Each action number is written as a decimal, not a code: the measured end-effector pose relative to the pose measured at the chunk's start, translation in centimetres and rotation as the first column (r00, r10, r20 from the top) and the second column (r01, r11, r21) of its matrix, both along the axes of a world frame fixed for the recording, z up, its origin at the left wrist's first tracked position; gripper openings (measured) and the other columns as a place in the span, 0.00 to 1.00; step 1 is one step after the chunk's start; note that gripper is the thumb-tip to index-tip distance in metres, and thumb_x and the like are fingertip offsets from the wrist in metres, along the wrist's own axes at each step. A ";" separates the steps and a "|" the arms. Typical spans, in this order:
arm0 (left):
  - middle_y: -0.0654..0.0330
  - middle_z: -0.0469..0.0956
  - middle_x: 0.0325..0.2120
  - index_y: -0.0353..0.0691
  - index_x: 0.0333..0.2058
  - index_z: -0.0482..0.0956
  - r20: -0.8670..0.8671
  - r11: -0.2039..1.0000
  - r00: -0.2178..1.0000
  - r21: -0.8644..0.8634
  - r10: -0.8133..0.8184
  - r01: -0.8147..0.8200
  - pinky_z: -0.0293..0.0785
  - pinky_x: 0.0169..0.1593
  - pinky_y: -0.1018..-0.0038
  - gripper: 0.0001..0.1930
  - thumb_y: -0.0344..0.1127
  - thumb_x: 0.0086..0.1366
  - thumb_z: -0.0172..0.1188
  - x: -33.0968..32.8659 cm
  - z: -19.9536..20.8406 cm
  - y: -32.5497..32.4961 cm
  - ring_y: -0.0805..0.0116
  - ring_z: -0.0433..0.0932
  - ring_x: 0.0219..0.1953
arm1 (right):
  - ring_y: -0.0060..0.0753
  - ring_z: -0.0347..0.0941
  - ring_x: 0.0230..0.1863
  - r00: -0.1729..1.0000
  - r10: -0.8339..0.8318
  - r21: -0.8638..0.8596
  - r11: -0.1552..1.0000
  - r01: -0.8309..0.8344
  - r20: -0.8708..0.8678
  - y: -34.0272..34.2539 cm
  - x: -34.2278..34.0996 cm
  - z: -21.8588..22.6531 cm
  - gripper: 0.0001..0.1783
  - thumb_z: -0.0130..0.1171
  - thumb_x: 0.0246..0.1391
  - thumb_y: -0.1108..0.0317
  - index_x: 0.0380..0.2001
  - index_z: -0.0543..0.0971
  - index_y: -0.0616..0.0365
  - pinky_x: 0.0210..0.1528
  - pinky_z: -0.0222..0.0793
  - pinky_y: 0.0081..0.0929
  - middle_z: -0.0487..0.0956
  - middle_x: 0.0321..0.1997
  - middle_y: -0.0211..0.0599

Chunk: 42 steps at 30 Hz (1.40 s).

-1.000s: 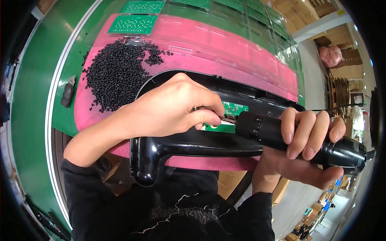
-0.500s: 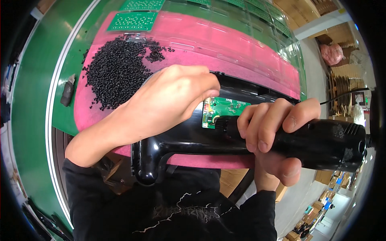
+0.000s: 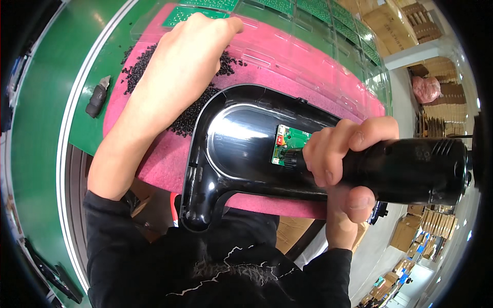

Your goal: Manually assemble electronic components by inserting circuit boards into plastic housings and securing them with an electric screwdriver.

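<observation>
My right hand [image 3: 344, 154] is wrapped round a black electric screwdriver [image 3: 421, 169], lying roughly level. Its ribbed nose [image 3: 292, 158] is over a green circuit board [image 3: 283, 141], and the tip cannot be made out. The board sits inside a glossy black curved plastic housing [image 3: 246, 92], partly covered by my right fingers. My left hand [image 3: 192, 54] reaches over a heap of small black screws [image 3: 137, 72], beside a clear plastic tray. Its index finger stretches out, apart from the thumb side; the other fingertips are hidden, and nothing shows in it.
Pink cloth [image 3: 159, 164] covers the green table [image 3: 87, 133] under the housing. Along the far side, the clear tray [image 3: 308, 66] holds more green circuit boards [image 3: 179, 16]. A small dark wrapped bundle [image 3: 96, 97] lies at left. Cardboard boxes [image 3: 405, 233] stand beyond the table at right.
My left hand has moved from above the circuit board away to the far left, over the screws. More of the housing shows now. The screwdriver remains in my right hand at the board.
</observation>
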<state>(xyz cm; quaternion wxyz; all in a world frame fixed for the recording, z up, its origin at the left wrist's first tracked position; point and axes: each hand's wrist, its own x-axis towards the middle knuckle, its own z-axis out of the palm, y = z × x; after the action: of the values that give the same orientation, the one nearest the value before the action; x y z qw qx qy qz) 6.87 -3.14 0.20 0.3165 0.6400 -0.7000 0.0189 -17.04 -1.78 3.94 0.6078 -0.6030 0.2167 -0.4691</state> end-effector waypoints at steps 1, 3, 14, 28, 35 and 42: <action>0.44 0.76 0.27 0.31 0.43 0.75 -0.032 1.000 0.999 0.008 -0.012 0.012 0.74 0.36 0.58 0.18 0.21 0.51 0.54 -0.6 0.8 0.1 0.48 0.78 0.33 | 0.21 0.59 0.16 0.999 0.042 -0.051 0.998 -0.041 0.004 -0.3 -0.4 -0.2 0.32 0.72 0.42 0.47 0.38 0.63 0.52 0.22 0.57 0.24 0.66 0.18 0.26; 0.44 0.77 0.26 0.31 0.44 0.75 -0.065 0.999 0.997 0.014 -0.030 0.031 0.75 0.35 0.58 0.18 0.21 0.51 0.54 -1.5 1.1 0.1 0.47 0.78 0.32 | 0.21 0.60 0.16 0.999 0.050 -0.066 0.997 -0.049 0.020 -0.3 -0.7 -0.2 0.33 0.73 0.41 0.46 0.38 0.63 0.51 0.21 0.57 0.23 0.66 0.18 0.25; 0.57 0.80 0.28 0.35 0.41 0.79 -0.214 0.720 0.700 -0.019 -0.681 0.694 0.74 0.36 0.65 0.18 0.27 0.48 0.67 -6.7 -0.6 2.0 0.58 0.78 0.32 | 0.17 0.62 0.15 0.890 0.086 -0.281 0.959 0.048 0.447 -1.3 -2.5 0.5 0.29 0.66 0.49 0.44 0.39 0.65 0.52 0.23 0.59 0.18 0.68 0.21 0.23; 0.53 0.81 0.41 0.34 0.55 0.71 -0.500 0.627 0.516 -0.073 -0.696 0.776 0.74 0.51 0.66 0.46 0.40 0.32 0.78 -7.2 0.8 1.6 0.57 0.78 0.48 | 0.17 0.64 0.15 0.859 0.063 -0.243 0.967 0.072 0.507 -1.5 -4.6 1.5 0.27 0.67 0.47 0.49 0.39 0.66 0.54 0.21 0.61 0.18 0.69 0.20 0.24; 0.44 0.67 0.44 0.42 0.36 0.52 -0.304 0.764 0.712 -0.098 -0.633 0.638 0.50 0.58 0.63 0.19 0.28 0.43 0.46 -6.2 0.1 1.3 0.60 0.63 0.42 | 0.22 0.64 0.14 0.989 0.035 -0.330 0.944 0.014 0.142 -3.0 -7.9 1.0 0.27 0.65 0.47 0.50 0.38 0.62 0.53 0.21 0.62 0.24 0.70 0.20 0.28; 0.47 0.65 0.39 0.42 0.37 0.53 -0.456 0.785 0.652 -0.210 -0.606 0.582 0.58 0.50 0.68 0.15 0.19 0.52 0.41 -7.0 -0.6 1.7 0.67 0.59 0.37 | 0.22 0.63 0.14 0.995 -0.051 -0.289 0.955 0.073 0.083 -3.0 -7.9 -0.3 0.26 0.63 0.49 0.49 0.37 0.61 0.52 0.20 0.62 0.25 0.69 0.20 0.28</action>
<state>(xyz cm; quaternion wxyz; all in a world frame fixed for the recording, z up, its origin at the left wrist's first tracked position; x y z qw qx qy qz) -0.16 -1.42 -0.41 0.4893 0.3505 -0.7628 -0.2362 -24.95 -4.74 3.59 0.5049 -0.6608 0.1413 -0.5372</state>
